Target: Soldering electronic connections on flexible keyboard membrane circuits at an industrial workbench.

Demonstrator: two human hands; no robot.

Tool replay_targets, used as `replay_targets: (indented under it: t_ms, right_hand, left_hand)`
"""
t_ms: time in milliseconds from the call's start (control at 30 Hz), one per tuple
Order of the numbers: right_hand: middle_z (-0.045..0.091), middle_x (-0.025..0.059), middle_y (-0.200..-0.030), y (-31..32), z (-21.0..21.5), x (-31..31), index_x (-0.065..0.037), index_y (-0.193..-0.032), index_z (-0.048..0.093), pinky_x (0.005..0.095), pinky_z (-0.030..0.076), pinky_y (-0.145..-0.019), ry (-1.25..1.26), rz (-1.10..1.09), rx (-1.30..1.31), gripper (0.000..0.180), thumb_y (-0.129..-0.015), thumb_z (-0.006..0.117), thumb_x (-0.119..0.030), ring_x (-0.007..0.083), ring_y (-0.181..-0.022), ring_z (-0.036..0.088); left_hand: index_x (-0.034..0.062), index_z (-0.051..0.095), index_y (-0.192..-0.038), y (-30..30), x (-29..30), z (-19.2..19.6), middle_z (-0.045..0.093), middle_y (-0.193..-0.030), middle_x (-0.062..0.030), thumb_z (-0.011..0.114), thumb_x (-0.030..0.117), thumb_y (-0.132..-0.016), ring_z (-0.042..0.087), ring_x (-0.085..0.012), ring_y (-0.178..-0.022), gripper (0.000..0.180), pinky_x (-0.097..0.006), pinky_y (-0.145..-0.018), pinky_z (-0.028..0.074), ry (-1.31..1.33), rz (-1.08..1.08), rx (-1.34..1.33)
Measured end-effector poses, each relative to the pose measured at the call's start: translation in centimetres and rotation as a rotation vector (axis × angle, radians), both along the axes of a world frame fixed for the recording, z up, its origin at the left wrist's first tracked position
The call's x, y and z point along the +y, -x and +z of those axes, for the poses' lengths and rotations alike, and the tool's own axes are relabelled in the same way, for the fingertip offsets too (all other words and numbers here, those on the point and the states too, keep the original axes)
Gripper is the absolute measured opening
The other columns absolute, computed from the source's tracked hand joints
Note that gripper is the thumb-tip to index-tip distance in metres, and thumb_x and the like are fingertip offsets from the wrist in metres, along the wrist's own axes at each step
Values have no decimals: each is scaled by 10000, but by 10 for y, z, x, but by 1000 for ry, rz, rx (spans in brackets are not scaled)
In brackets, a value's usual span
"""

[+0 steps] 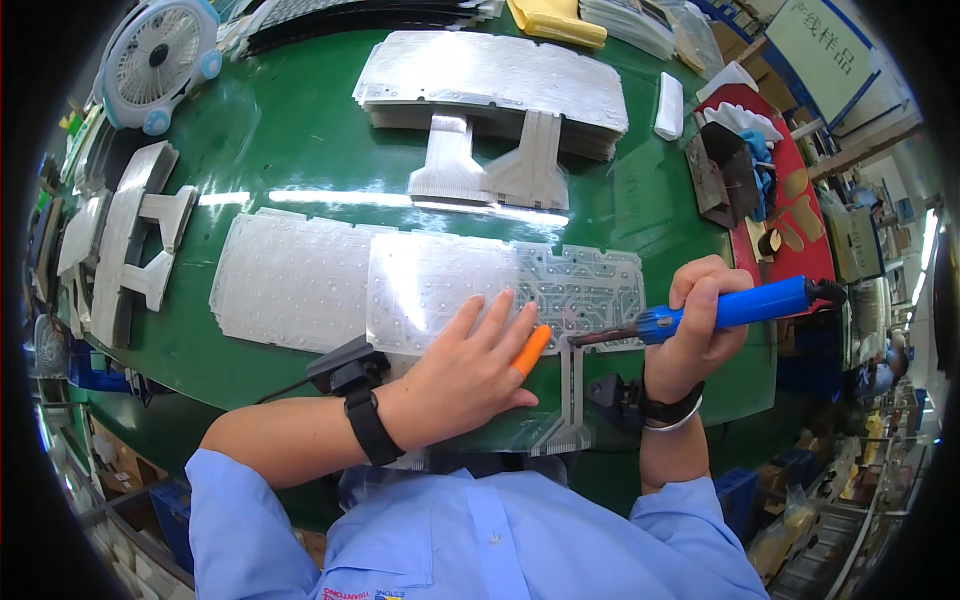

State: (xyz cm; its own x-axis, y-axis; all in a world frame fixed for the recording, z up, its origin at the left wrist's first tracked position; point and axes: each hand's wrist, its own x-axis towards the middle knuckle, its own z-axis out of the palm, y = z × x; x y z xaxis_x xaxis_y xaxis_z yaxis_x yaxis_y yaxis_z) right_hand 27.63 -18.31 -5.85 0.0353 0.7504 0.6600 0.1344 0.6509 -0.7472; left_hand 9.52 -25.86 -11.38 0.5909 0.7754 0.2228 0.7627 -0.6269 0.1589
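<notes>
A clear membrane circuit sheet with silvery traces lies before me, its narrow tail reaching toward the table's near edge. My left hand rests on the sheet with fingers spread, an orange finger cot on one of them. In my right hand is a blue-handled soldering iron, gripped in a closed fist. Its dark shaft points left, and the tip is at the sheet near the top of the tail; whether it touches cannot be seen. More silvery membrane sheets lie to the left, partly under this one.
On the green table, a stack of membrane sheets stands at the back. Further sheets and a fan are on the left. A dark metal holder stands right, beside a red mat.
</notes>
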Motion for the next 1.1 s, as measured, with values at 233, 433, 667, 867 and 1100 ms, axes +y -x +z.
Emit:
replay_targets:
  t_ms: [233, 433, 667, 867, 1100]
  right_hand:
    - [378, 27, -659, -17, 4, 12, -72, -765, 375, 252, 261, -534, -18, -89, 121, 217, -905, 463, -211, 98, -576, 330]
    - [382, 15, -642, -45, 10, 27, -83, -750, 374, 239, 242, -488, -17, -234, 368, 261, -906, 506, -245, 80, -522, 306]
    - [393, 2, -641, -59, 14, 34, -81, -721, 405, 245, 245, -485, 54, -194, 462, 265, -896, 516, -245, 73, -521, 306]
    - [388, -4, -638, -65, 11, 42, -74, -703, 425, 241, 252, -498, 88, -183, 569, 284, -895, 524, -259, 76, -530, 319]
    - [342, -24, -636, -77, 11, 49, -106, -686, 374, 243, 242, -514, 50, -231, 671, 311, -906, 529, -262, 75, -554, 310]
  left_hand:
    - [-15, 614, -1122, -6, 8, -1, 499, -1228, -166, 548, 512, -807, 424, -339, -1184, 617, -480, -1033, 294, -16, -45, -74]
    - [137, 585, -1236, -14, 15, 3, 468, -1186, -123, 531, 526, -820, 401, -297, -1125, 572, -527, -1025, 263, 78, -68, -7]
    - [237, 537, -1294, -16, 13, 5, 385, -1357, -152, 489, 526, -866, 289, -373, -1295, 519, -588, -1058, 177, 117, 13, -57]
    - [232, 429, -1376, -6, 13, 6, 275, -1450, -204, 469, 563, -865, 206, -427, -1352, 610, -636, -1052, 135, 186, -8, -13]
    - [17, 379, -1369, 25, -36, 34, 277, -1440, -232, 629, 575, -719, 226, -432, -1345, 893, -633, -1031, 191, 235, 80, 179]
